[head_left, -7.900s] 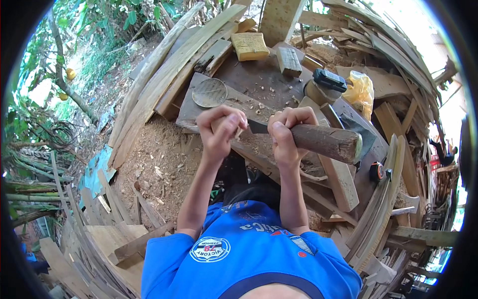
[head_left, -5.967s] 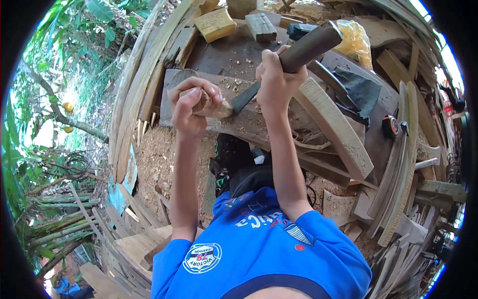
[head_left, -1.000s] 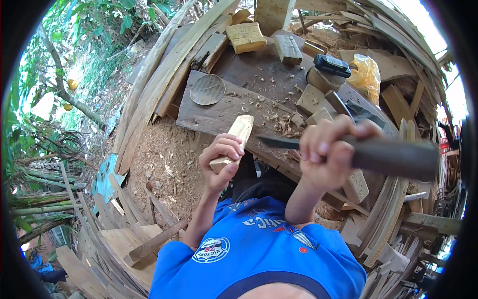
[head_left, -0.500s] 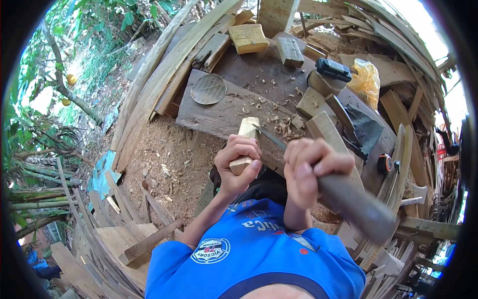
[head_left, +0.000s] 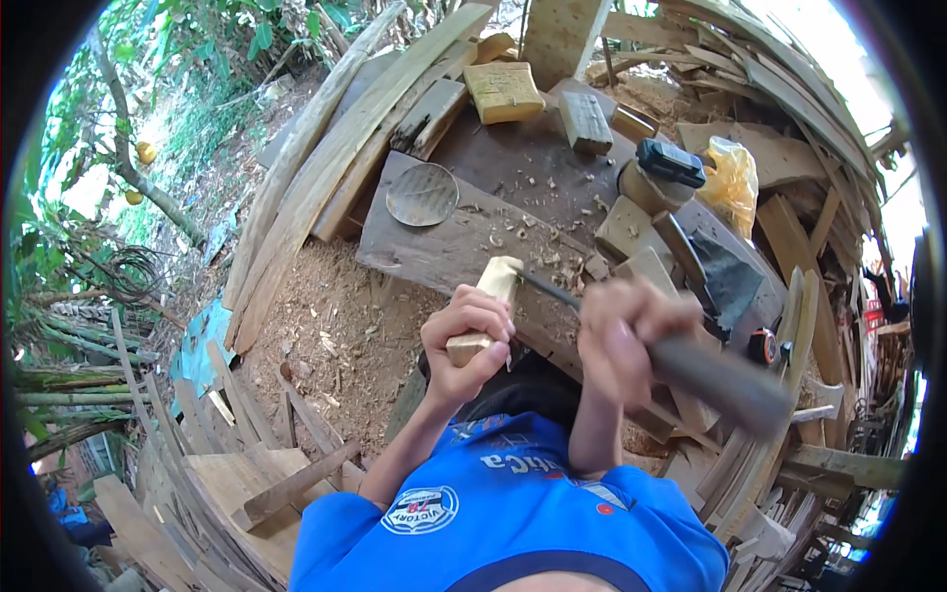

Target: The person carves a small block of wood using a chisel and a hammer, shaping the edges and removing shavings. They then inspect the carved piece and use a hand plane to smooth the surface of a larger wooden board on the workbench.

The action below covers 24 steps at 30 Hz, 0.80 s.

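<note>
Pale wood block (head_left: 485,311) stands tilted in the closed left hand (head_left: 466,340), its upper end resting on the dark plank desk (head_left: 444,242) among wood chips. The right hand (head_left: 621,331), blurred, grips the thick wooden handle of a long knife (head_left: 691,370) whose blade meets the block's upper end. A round metal disc (head_left: 422,193) lies farther up the plank.

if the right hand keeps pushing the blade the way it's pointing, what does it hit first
Most likely the pale wood piece gripped in the left hand. The right hand aims the blade up-left, and its tip already seems to meet that piece near its upper end, though depth is uncertain.
</note>
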Each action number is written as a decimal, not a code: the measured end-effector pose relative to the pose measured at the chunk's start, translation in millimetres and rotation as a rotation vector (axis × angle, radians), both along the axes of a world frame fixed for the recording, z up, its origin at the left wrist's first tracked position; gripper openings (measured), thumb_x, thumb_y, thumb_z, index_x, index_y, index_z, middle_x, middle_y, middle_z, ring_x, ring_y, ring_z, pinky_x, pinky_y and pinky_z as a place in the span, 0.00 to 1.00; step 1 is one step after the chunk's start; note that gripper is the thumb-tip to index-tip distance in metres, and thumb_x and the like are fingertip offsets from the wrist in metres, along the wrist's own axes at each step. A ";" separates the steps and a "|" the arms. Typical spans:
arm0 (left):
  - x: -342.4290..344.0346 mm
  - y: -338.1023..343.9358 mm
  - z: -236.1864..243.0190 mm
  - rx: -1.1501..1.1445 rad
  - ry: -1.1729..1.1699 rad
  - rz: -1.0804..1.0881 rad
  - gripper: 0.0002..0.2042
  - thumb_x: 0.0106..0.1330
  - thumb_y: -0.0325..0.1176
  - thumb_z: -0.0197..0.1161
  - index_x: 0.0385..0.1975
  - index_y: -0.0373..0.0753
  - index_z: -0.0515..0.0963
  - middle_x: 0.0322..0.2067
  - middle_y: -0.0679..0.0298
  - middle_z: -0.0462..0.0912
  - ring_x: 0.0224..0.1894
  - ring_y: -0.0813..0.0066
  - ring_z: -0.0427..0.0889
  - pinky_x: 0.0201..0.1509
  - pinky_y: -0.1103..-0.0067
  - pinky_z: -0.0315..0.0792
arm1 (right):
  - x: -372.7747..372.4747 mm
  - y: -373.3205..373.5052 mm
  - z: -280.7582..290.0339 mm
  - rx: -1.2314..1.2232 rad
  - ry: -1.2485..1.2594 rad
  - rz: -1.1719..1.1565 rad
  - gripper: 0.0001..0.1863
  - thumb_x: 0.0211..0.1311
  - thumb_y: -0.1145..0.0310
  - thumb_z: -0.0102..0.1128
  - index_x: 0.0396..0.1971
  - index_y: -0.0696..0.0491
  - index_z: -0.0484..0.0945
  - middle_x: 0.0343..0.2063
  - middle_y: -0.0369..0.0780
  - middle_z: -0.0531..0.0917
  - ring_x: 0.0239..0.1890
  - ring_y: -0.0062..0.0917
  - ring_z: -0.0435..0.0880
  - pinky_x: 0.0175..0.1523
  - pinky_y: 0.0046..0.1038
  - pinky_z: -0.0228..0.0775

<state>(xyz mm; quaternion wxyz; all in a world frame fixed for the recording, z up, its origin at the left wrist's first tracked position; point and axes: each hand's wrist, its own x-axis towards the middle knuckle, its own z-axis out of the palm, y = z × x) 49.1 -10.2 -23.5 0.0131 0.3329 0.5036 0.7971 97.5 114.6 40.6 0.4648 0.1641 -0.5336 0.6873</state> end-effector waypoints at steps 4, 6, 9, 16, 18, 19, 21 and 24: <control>-6.1 -2.0 -0.9 0.092 -0.050 0.019 0.07 0.40 0.32 0.58 0.16 0.35 0.72 0.19 0.61 0.75 0.29 0.71 0.72 0.41 0.74 0.66 | -3.4 5.2 15.8 -0.251 0.015 0.078 0.11 0.43 0.81 0.47 0.24 0.52 0.58 0.11 0.34 0.61 0.11 0.16 0.56 0.15 0.17 0.48; -9.0 -5.8 -1.1 0.087 -0.060 0.015 0.08 0.40 0.34 0.58 0.15 0.36 0.72 0.19 0.60 0.75 0.29 0.71 0.72 0.41 0.74 0.66 | -6.5 6.1 19.4 -0.275 0.002 0.065 0.10 0.44 0.80 0.48 0.24 0.53 0.58 0.11 0.34 0.60 0.11 0.16 0.56 0.15 0.18 0.49; -5.4 -4.2 3.5 -0.042 0.055 -0.010 0.08 0.39 0.34 0.59 0.15 0.36 0.73 0.19 0.61 0.76 0.28 0.71 0.72 0.40 0.75 0.66 | 6.8 -4.9 17.7 0.082 0.018 0.077 0.12 0.44 0.81 0.50 0.24 0.53 0.57 0.13 0.36 0.62 0.11 0.17 0.57 0.14 0.20 0.50; -9.9 -2.7 5.4 -0.059 0.067 -0.074 0.06 0.38 0.32 0.60 0.14 0.37 0.73 0.19 0.64 0.77 0.28 0.72 0.74 0.39 0.78 0.66 | -6.4 -4.2 -2.7 -0.126 -0.064 0.158 0.11 0.42 0.85 0.52 0.22 0.54 0.63 0.16 0.37 0.69 0.18 0.17 0.66 0.22 0.20 0.56; -9.6 -4.7 8.5 -0.070 0.056 -0.124 0.06 0.38 0.32 0.60 0.14 0.37 0.73 0.19 0.64 0.77 0.28 0.72 0.74 0.39 0.78 0.66 | -4.8 -1.5 0.8 -0.027 -0.070 0.175 0.12 0.39 0.86 0.53 0.21 0.53 0.63 0.16 0.37 0.69 0.19 0.17 0.66 0.23 0.19 0.58; -11.1 -3.5 6.5 -0.050 0.061 -0.125 0.06 0.37 0.31 0.60 0.13 0.37 0.73 0.18 0.64 0.77 0.28 0.72 0.74 0.39 0.78 0.66 | -11.1 0.1 -13.1 -0.040 -0.155 0.091 0.13 0.37 0.86 0.53 0.21 0.53 0.64 0.16 0.37 0.69 0.18 0.17 0.66 0.23 0.19 0.58; -12.6 -4.3 9.0 -0.113 0.104 -0.146 0.05 0.37 0.31 0.60 0.14 0.37 0.73 0.18 0.65 0.77 0.28 0.72 0.74 0.39 0.78 0.66 | -17.7 3.0 -13.3 -0.072 -0.233 0.061 0.12 0.35 0.85 0.55 0.19 0.53 0.64 0.15 0.37 0.70 0.17 0.17 0.66 0.22 0.19 0.58; -12.7 -6.8 6.0 -0.050 0.084 -0.138 0.06 0.38 0.31 0.59 0.13 0.37 0.73 0.18 0.64 0.76 0.29 0.72 0.74 0.39 0.77 0.66 | -3.8 5.3 -5.4 0.058 -0.062 0.279 0.11 0.36 0.81 0.57 0.18 0.54 0.65 0.14 0.35 0.70 0.17 0.16 0.67 0.21 0.18 0.57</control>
